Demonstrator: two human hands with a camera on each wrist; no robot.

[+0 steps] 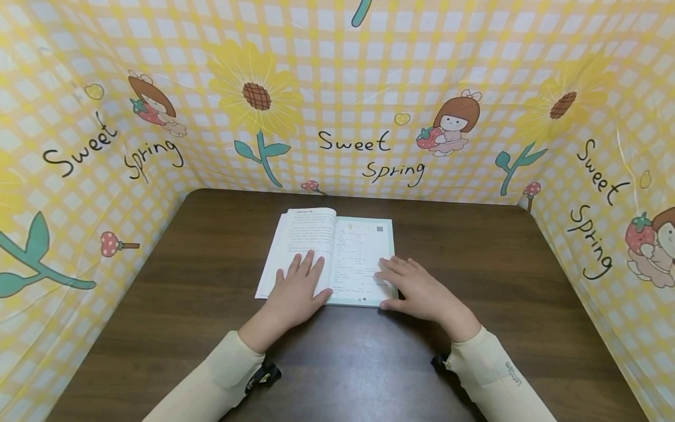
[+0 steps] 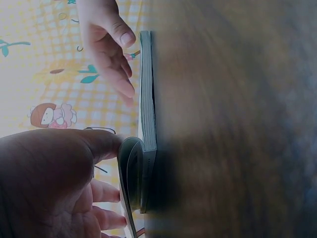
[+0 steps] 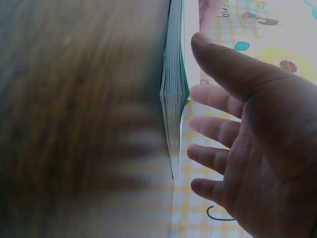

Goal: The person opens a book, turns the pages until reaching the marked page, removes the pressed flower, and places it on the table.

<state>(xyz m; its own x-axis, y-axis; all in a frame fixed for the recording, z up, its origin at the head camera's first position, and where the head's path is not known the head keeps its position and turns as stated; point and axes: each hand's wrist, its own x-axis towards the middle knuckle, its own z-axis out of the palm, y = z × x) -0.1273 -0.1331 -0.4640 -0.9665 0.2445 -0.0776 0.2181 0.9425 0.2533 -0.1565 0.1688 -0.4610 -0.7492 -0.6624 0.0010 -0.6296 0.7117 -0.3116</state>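
Observation:
An open book (image 1: 358, 246) with printed white pages and a pale green border lies on the brown table. My left hand (image 1: 297, 290) rests flat on the left page, fingers spread and thumb near the spine. In the left wrist view the left part of the book (image 2: 124, 183) bows up from the thick page block (image 2: 147, 94). My right hand (image 1: 422, 290) is at the right edge of the book, fingers extended and slightly bent. In the right wrist view its fingertips (image 3: 198, 124) are right at the edge of the pages, holding nothing.
The dark wooden table (image 1: 211, 246) spreads around the book. A yellow checked cloth (image 1: 343, 88) with sunflowers, cartoon girls and lettering hangs along the back and both sides. Black straps (image 1: 263, 375) sit on both wrists over pale sleeves.

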